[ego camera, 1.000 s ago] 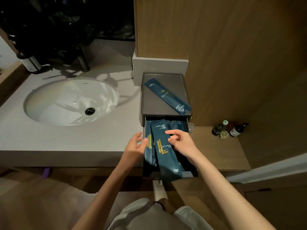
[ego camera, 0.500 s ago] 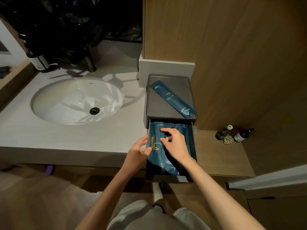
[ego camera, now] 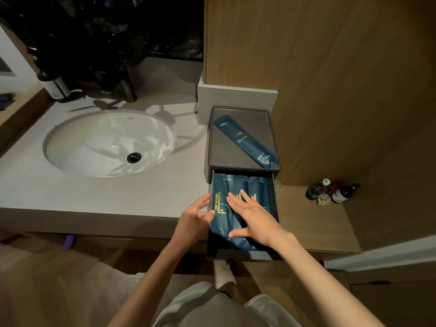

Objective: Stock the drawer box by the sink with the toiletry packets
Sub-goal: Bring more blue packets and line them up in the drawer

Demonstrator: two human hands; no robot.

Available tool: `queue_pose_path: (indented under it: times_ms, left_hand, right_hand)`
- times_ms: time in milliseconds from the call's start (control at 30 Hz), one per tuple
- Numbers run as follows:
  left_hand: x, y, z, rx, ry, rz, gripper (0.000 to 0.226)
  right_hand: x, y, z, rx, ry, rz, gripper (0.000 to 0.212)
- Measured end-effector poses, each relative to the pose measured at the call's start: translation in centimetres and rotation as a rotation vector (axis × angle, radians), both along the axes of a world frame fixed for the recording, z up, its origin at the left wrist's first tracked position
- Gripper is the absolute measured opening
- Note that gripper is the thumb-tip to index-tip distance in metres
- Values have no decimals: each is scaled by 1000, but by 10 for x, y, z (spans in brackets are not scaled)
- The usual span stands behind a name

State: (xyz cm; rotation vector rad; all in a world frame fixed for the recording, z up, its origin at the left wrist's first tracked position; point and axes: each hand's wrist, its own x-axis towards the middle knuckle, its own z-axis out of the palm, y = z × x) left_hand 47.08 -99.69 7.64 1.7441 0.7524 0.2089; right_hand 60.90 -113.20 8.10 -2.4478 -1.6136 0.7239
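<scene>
Pressing packets flat in the drawer, right hand straight-fingered, left hand relaxed at its nine-o'clock wall; long packet at twelve o'clock likely goes in next.

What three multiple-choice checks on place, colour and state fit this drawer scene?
1. The long packet lies: A in the sink; B on top of the drawer box; C on the floor.
2. The packets under the right hand are: A red; B white; C dark blue with gold marks.
3. The drawer is: A shut; B pulled open; C lifted out.
Answers: B, it rests slantwise on the box's top; C, blue wrappers, gold print; B, its contents lie exposed.
</scene>
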Motion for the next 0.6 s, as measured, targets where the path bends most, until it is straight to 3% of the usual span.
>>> queue_pose_path:
  times_ms: [233,300,433,600]
  left_hand:
    - [5,0,-7,64,-30,-19,62]
    - [10,0,-8,67,-49,-11,63]
    - [13,3,-8,61,-39,33,60]
    - [11,6,-7,83,-18,51,55]
  right_hand:
    - [5,1,12,4,62,-38,87]
    - [11,2,26,126,66,-90,69]
    - [34,11,58,461,-110,-229,39]
    - [81,39,63,466,-183,-446,44]
